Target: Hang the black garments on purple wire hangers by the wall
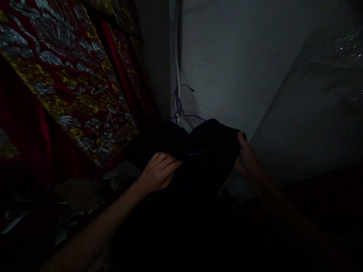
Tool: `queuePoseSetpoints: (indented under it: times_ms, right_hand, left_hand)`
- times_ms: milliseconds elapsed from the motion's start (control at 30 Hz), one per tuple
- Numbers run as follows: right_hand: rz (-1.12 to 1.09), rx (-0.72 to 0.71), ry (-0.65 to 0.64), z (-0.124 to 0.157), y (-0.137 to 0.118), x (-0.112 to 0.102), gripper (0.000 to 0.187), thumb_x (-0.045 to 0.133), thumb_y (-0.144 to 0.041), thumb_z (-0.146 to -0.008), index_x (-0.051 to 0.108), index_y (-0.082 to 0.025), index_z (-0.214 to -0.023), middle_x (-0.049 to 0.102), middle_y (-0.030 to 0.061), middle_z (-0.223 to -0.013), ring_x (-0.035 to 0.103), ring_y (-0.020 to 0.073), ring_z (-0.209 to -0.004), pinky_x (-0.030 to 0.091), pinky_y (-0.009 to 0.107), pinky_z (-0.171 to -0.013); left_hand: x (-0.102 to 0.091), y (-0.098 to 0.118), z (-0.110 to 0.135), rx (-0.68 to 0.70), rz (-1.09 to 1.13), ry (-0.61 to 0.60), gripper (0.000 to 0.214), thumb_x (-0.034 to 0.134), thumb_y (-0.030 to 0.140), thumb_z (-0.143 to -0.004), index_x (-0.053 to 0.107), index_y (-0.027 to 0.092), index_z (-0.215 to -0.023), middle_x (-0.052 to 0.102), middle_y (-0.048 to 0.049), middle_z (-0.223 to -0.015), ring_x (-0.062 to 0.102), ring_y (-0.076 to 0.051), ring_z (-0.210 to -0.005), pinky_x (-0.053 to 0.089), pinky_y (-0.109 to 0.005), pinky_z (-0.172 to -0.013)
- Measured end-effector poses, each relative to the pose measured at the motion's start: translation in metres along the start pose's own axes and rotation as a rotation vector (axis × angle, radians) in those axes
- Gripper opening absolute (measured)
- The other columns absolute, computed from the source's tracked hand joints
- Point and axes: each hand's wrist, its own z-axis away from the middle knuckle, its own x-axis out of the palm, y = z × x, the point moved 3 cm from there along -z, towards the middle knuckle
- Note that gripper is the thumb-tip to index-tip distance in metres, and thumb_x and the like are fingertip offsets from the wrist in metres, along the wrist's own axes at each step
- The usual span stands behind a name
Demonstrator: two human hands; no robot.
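A black garment [210, 166] hangs in front of me on a thin purple wire hanger [195, 115]. Its exact kind is lost in the dark. My left hand [160, 172] is closed at the front of the garment, with the fingertips pinching the cloth just left of the neck opening. At the garment's right shoulder edge, my right hand [245, 155] holds the fabric, its thumb on the near side and its fingers mostly hidden behind. The hanger's lower bar shows as a short purple line inside the neck.
A pale cable [177, 56] runs down the light wall [227, 68] to the hanger's top. On the left hangs a red cloth [65, 75] with silver and gold sequin patterns. Clear plastic sheeting [326, 94] covers the right side. Dim clutter [76, 196] lies at lower left.
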Motion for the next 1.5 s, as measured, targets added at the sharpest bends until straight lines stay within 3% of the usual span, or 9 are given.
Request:
queuePoseSetpoints:
  times_ms: [267, 467, 600, 733, 867, 967, 1100, 1267, 1500]
  right_hand:
    - [0.130, -0.111, -0.174, 0.001, 0.023, 0.012, 0.066, 0.041, -0.079, -0.088, 0.069, -0.027, -0.116, 0.078, 0.0087, -0.101, 0.073, 0.0292, -0.101, 0.061, 0.046, -0.086]
    - [0.035, -0.059, -0.038, -0.006, 0.041, 0.015, 0.066, 0.047, -0.076, -0.087, 0.067, -0.023, -0.120, 0.073, 0.0107, -0.118, 0.070, 0.0274, -0.108, 0.060, 0.042, -0.085]
    - [0.082, -0.160, 0.236, -0.002, 0.041, -0.003, 0.054, 0.064, -0.059, -0.083, 0.062, -0.022, -0.123, 0.067, 0.0099, -0.127, 0.062, 0.0268, -0.121, 0.054, 0.041, -0.095]
    - [0.086, -0.266, 0.471, 0.066, 0.065, -0.018, 0.049, 0.067, -0.044, -0.082, 0.056, -0.028, -0.127, 0.065, 0.0067, -0.123, 0.063, 0.0221, -0.112, 0.053, 0.035, -0.087]
    - [0.078, 0.246, -0.116, 0.141, 0.116, 0.014, 0.035, 0.071, -0.054, -0.079, 0.065, -0.020, -0.087, 0.065, 0.0032, -0.075, 0.062, 0.0182, -0.067, 0.048, 0.030, -0.062]
    - [0.223, 0.365, -0.518, 0.166, 0.128, 0.041, 0.041, 0.073, -0.058, -0.078, 0.063, -0.019, -0.076, 0.057, -0.0008, -0.062, 0.053, 0.0142, -0.057, 0.041, 0.027, -0.057]
    - [0.396, 0.227, -0.493, 0.160, 0.119, 0.050, 0.037, 0.071, -0.057, -0.081, 0.064, -0.020, -0.083, 0.064, 0.0007, -0.073, 0.058, 0.0167, -0.068, 0.044, 0.029, -0.066]
    - [0.472, 0.142, -0.468, 0.165, 0.112, 0.045, 0.034, 0.064, -0.052, -0.087, 0.060, -0.021, -0.076, 0.061, 0.0004, -0.073, 0.058, 0.0176, -0.072, 0.044, 0.030, -0.069]
    - [0.455, 0.222, -0.495, 0.167, 0.100, 0.045, 0.040, 0.062, -0.056, -0.085, 0.053, -0.022, -0.067, 0.049, -0.0034, -0.054, 0.046, 0.0129, -0.053, 0.036, 0.026, -0.053]
  left_hand:
    - [0.061, 0.014, 0.024, -0.340, 0.133, -0.345, 0.062, 0.044, 0.012, -0.094, 0.035, 0.026, -0.154, 0.069, -0.0083, -0.112, 0.066, -0.023, -0.100, 0.046, -0.041, -0.093]
    - [0.069, -0.002, 0.029, -0.563, 0.045, -0.538, 0.039, 0.050, 0.021, -0.096, 0.055, 0.023, -0.135, 0.069, -0.0111, -0.119, 0.070, -0.026, -0.102, 0.051, -0.039, -0.090]
    - [0.073, 0.009, 0.043, -0.629, 0.120, -0.452, 0.022, 0.052, 0.027, -0.097, 0.064, 0.022, -0.114, 0.070, -0.0093, -0.103, 0.068, -0.025, -0.094, 0.053, -0.037, -0.085]
    - [0.087, 0.039, 0.063, -0.771, 0.300, -0.143, 0.010, 0.055, 0.027, -0.093, 0.062, 0.020, -0.097, 0.067, -0.0077, -0.094, 0.066, -0.024, -0.089, 0.054, -0.035, -0.079]
    - [0.099, 0.067, 0.077, -0.911, 0.466, 0.081, 0.005, 0.053, 0.019, -0.089, 0.057, 0.021, -0.090, 0.067, -0.0042, -0.086, 0.067, -0.021, -0.082, 0.054, -0.033, -0.075]
    - [0.099, 0.078, 0.080, -1.009, 0.669, 0.210, 0.025, 0.054, 0.024, -0.092, 0.055, 0.023, -0.117, 0.070, -0.0052, -0.101, 0.071, -0.019, -0.092, 0.056, -0.032, -0.082]
    - [0.099, 0.086, 0.084, -1.178, 0.837, 0.347, 0.071, 0.057, 0.025, -0.093, 0.020, 0.024, -0.153, 0.071, -0.0030, -0.096, 0.073, -0.018, -0.093, 0.058, -0.032, -0.084]
    - [0.102, 0.094, 0.085, -1.128, 0.822, 0.299, 0.020, 0.057, 0.029, -0.094, 0.061, 0.020, -0.111, 0.075, -0.0067, -0.098, 0.074, -0.021, -0.094, 0.058, -0.031, -0.081]
    - [0.093, 0.095, 0.078, -1.072, 0.716, 0.259, 0.021, 0.050, 0.031, -0.098, 0.066, 0.021, -0.088, 0.072, -0.0018, -0.082, 0.070, -0.018, -0.078, 0.053, -0.026, -0.072]
